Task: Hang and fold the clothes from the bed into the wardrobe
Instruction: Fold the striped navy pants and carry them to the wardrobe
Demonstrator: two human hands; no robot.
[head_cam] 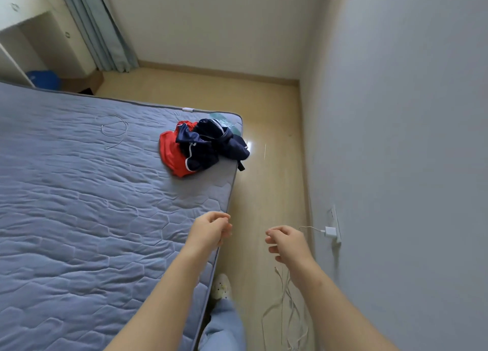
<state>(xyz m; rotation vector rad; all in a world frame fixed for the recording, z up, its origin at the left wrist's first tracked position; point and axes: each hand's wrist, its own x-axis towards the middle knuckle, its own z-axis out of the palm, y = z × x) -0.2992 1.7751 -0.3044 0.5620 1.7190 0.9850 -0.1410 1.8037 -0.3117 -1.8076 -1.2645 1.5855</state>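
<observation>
A small heap of clothes lies at the far right corner of the bed (79, 192): a red garment (171, 152) underneath and a dark navy garment with white trim (208, 144) on top, one navy part hanging over the mattress edge. My left hand (210, 230) hovers over the bed's right edge, fingers loosely curled, holding nothing. My right hand (286, 241) is over the floor beside the bed, fingers also loosely curled and empty. Both hands are well short of the heap. No wardrobe is in view.
A white cable (113, 131) lies coiled on the mattress. A charger (330, 231) sits in a wall socket at right, its cables (287, 311) trailing on the floor. Curtain (100, 28), a white desk (23, 12) and a blue bin (43, 78) stand at far left. A narrow floor strip runs between bed and wall.
</observation>
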